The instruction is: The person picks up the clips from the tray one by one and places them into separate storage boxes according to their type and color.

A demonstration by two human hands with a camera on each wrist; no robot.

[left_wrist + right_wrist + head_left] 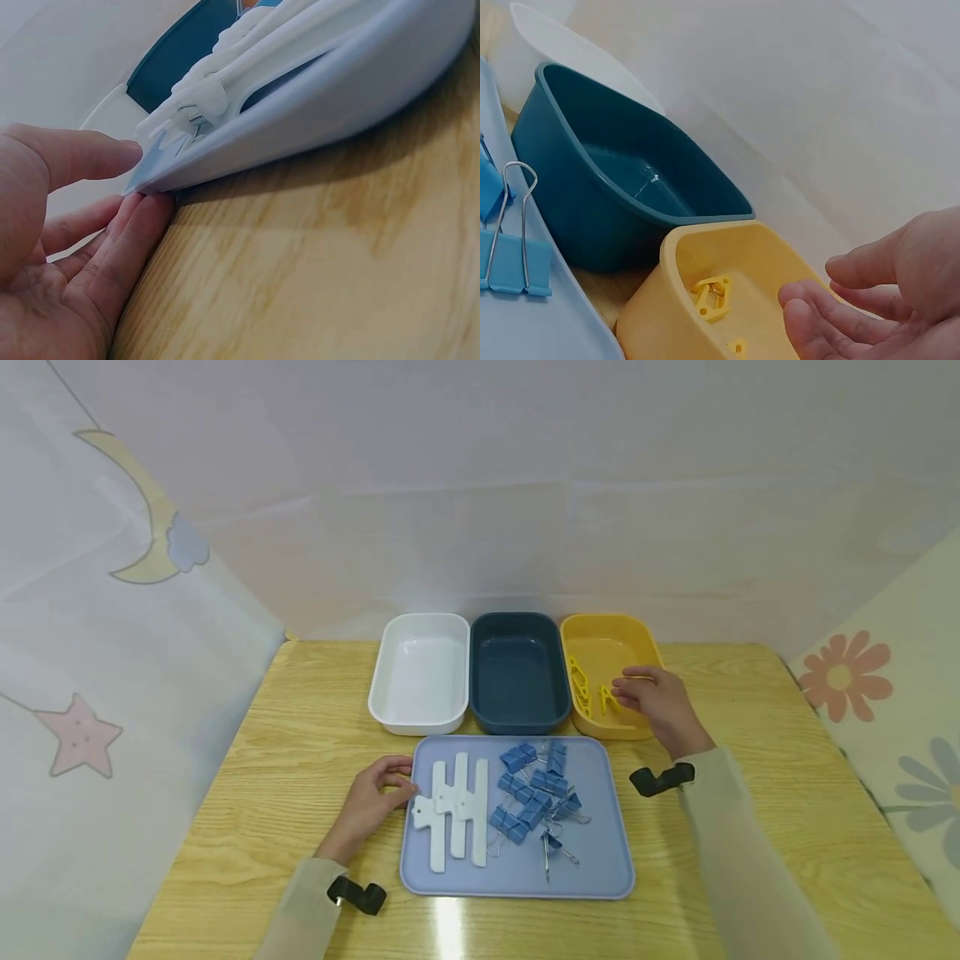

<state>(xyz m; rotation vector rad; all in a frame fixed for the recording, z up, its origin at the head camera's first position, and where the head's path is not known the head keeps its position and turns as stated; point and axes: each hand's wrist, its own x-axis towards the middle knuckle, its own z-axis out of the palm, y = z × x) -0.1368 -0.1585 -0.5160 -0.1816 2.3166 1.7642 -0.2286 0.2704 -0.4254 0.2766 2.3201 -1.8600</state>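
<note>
My left hand [378, 795] is at the left edge of a pale blue tray [517, 883]. In the left wrist view its fingertips [150, 210] meet the outside of the rim, with the thumb above. Beside it on the tray lie several long white clips [459, 810], overlapping one another. Several blue binder clips [534, 808] with wire handles are heaped to their right. Over the right side of a yellow bin [645, 647] hovers my right hand [660, 702], fingers loosely bent with nothing between them. Yellow plastic clips [714, 296] lie inside that bin.
A white bin [420, 677] and a dark blue bin [519, 668] stand left of the yellow one in a row behind the tray. All rest on a wooden table [300, 710], with a pale cloth [450, 527] hanging behind.
</note>
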